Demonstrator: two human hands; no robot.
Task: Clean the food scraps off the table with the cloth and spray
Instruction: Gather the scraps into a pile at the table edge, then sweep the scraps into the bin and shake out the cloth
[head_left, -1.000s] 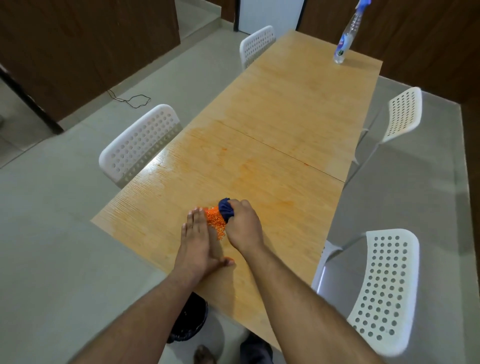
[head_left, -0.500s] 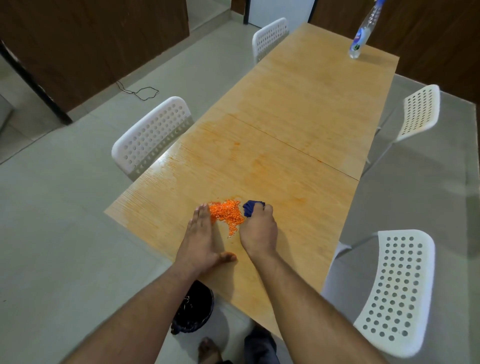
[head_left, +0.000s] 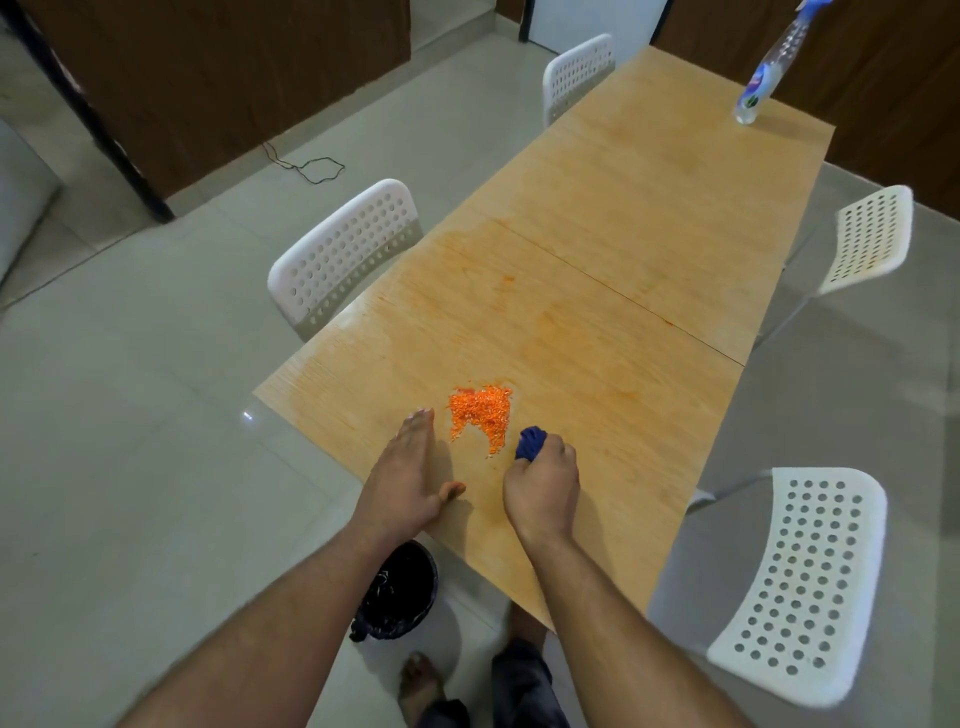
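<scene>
A pile of orange food scraps (head_left: 479, 414) lies on the near end of the long wooden table (head_left: 639, 249). My right hand (head_left: 543, 486) is shut on a bunched dark blue cloth (head_left: 530, 442), just right of and below the pile. My left hand (head_left: 408, 480) rests flat and open on the table to the pile's left, fingers together, edge toward the scraps. A clear spray bottle (head_left: 763, 73) with a blue top stands at the table's far right corner. Faint orange smears mark the wood beyond the pile.
A black-lined bin (head_left: 397, 592) sits on the floor under the table's near corner by my feet. White perforated chairs stand at the left (head_left: 343, 254), far left (head_left: 576, 73), right (head_left: 867, 239) and near right (head_left: 800, 582). A cable (head_left: 311, 169) lies on the floor.
My right hand with the cloth has drawn back right and toward me, away from the scraps. The pile, earlier squeezed between my hands, now lies spread and uncovered.
</scene>
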